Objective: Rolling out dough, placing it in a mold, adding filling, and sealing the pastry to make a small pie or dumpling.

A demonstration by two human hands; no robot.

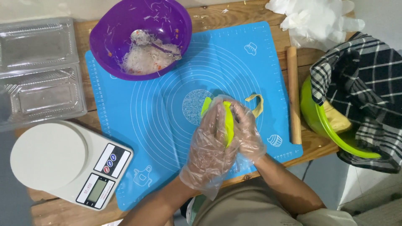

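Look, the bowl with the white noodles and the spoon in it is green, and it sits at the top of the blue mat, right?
Not quite. The head view shows the noodle bowl is purple, not green. It does hold white noodles and a spoon, and it sits at the top of the blue mat. The green bowl is off to the side, under a checked cloth.

Mat [176, 83] lies on table [201, 16]. Bowl [140, 37] at mat's far left corner; scale [69, 163] near left; rolling pin [294, 96] along right edge (second bowl [326, 125] beyond it). Containers [39, 71] behind scale.
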